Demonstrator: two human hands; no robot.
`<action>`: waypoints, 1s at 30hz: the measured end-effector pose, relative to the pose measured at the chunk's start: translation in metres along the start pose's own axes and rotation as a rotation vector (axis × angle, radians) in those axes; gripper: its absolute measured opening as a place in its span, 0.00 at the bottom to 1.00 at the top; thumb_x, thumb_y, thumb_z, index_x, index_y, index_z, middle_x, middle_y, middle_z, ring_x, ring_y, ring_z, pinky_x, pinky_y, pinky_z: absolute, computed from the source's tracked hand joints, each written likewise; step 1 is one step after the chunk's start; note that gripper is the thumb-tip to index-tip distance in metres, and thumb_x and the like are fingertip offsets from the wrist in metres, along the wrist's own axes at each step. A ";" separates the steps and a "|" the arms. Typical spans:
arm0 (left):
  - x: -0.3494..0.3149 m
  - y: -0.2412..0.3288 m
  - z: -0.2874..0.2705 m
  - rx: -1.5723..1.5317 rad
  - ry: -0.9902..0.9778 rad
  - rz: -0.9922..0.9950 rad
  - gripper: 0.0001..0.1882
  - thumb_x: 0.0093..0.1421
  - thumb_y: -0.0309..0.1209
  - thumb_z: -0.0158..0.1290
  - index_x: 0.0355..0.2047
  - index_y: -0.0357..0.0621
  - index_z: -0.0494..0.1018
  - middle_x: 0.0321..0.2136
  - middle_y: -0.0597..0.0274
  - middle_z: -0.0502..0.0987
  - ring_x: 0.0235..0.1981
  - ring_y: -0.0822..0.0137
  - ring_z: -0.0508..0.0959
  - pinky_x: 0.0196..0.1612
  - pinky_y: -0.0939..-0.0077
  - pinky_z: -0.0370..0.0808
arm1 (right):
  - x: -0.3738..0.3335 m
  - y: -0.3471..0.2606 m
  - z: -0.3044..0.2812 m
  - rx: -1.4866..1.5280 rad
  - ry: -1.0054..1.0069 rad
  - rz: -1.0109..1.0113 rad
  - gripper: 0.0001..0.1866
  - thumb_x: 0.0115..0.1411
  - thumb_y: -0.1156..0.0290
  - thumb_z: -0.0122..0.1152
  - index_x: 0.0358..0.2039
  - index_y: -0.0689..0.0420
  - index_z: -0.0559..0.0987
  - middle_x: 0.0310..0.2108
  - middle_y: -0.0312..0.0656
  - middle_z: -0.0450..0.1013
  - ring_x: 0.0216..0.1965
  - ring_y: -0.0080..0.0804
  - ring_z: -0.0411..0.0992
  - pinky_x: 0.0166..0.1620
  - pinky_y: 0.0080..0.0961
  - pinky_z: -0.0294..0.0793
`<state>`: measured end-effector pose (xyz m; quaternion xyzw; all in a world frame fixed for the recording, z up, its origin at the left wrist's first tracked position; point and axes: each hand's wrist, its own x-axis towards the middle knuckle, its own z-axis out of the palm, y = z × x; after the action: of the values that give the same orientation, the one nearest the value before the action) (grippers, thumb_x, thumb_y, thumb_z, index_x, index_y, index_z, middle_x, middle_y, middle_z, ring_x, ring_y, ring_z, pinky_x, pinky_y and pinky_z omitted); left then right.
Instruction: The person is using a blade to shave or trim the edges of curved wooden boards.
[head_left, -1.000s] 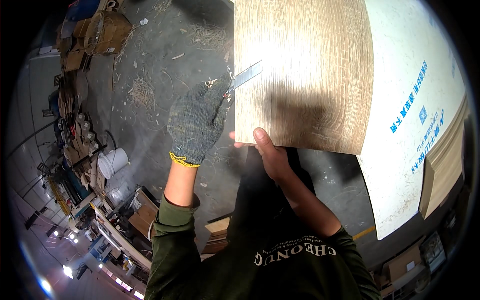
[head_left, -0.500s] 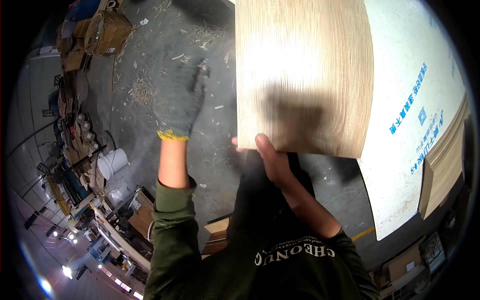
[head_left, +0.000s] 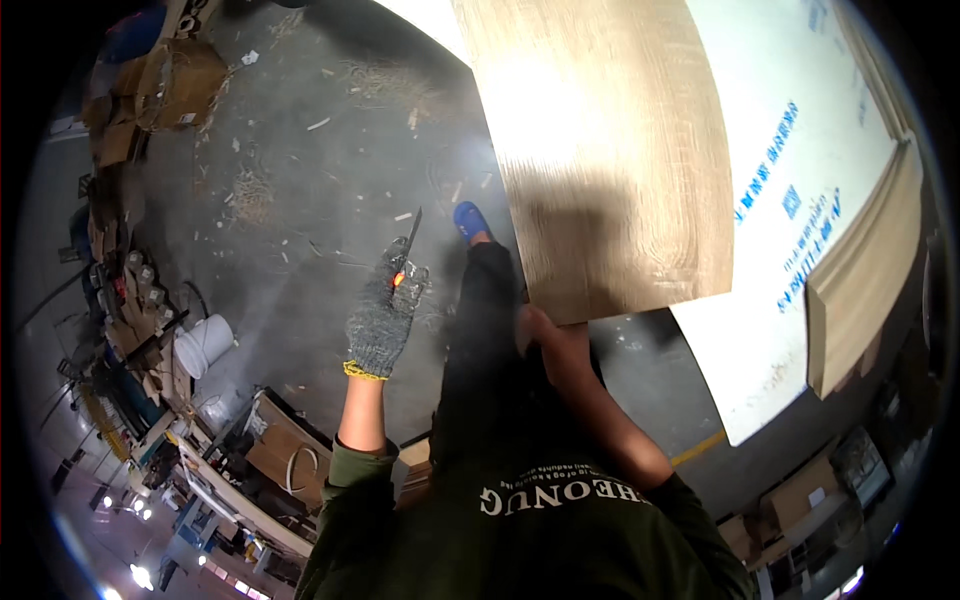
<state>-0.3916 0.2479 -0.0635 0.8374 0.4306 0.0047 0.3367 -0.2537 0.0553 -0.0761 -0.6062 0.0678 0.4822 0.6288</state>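
Note:
My left hand (head_left: 382,318), in a grey knit glove with a yellow cuff, is closed around a knife with an orange spot on its handle (head_left: 399,279). Its thin dark blade (head_left: 415,232) points away from me, over the floor. To the right is a wood-grain board (head_left: 620,150) with a light brown face and a curved outline. My bare right hand (head_left: 545,328) is at the board's near left corner, holding its edge; most of its fingers are hidden by the board. A white sheet with blue print (head_left: 760,260) lies under and beyond the board's right side.
Stacked wood-grain panels (head_left: 865,275) lie on the white sheet's right. Shavings and scraps litter the grey floor (head_left: 290,200). Along the left are a cardboard box (head_left: 185,85), a white bucket (head_left: 205,345) and piled offcuts. My blue shoe (head_left: 468,220) is left of the board.
My left hand has drawn back toward me, and the knife now shows clearly. The board has tilted in view, and my right thumb no longer lies on its top face. My blue shoe has come into view.

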 end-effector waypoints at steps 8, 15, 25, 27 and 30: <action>-0.031 0.053 0.003 -0.537 -0.118 -0.220 0.24 0.65 0.36 0.51 0.58 0.39 0.67 0.53 0.54 0.74 0.41 0.66 0.77 0.47 0.75 0.73 | 0.002 -0.030 -0.014 0.168 -0.172 0.026 0.17 0.54 0.72 0.65 0.44 0.61 0.74 0.36 0.34 0.71 0.36 0.22 0.69 0.38 0.21 0.71; -0.046 0.039 -0.004 -0.343 0.005 -0.202 0.24 0.67 0.36 0.47 0.60 0.38 0.64 0.55 0.53 0.73 0.40 0.62 0.77 0.43 0.71 0.74 | 0.038 -0.015 0.067 0.145 -0.231 -0.056 0.16 0.60 0.67 0.62 0.47 0.60 0.74 0.41 0.40 0.74 0.41 0.28 0.73 0.43 0.25 0.75; -0.055 0.057 0.000 0.202 0.205 0.096 0.19 0.61 0.34 0.50 0.51 0.43 0.72 0.42 0.50 0.77 0.40 0.48 0.77 0.42 0.59 0.74 | 0.061 -0.023 0.074 0.293 -0.532 0.089 0.27 0.69 0.53 0.44 0.56 0.64 0.66 0.48 0.54 0.73 0.48 0.38 0.73 0.55 0.38 0.69; -0.051 0.055 0.002 0.214 0.221 0.082 0.18 0.62 0.34 0.50 0.52 0.43 0.72 0.43 0.48 0.77 0.42 0.47 0.77 0.43 0.59 0.74 | 0.060 -0.024 0.074 0.267 -0.519 0.080 0.27 0.69 0.53 0.43 0.56 0.64 0.66 0.48 0.54 0.73 0.48 0.39 0.73 0.55 0.38 0.69; -0.046 0.053 0.003 0.234 0.239 0.063 0.18 0.63 0.33 0.50 0.52 0.44 0.72 0.44 0.48 0.77 0.42 0.47 0.78 0.44 0.59 0.75 | 0.063 -0.024 0.073 0.217 -0.524 0.044 0.26 0.70 0.54 0.43 0.56 0.64 0.67 0.48 0.54 0.74 0.48 0.39 0.74 0.55 0.38 0.69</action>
<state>-0.3816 0.1917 -0.0224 0.8775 0.4385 0.0646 0.1831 -0.2403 0.1531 -0.0824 -0.3883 -0.0325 0.6260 0.6755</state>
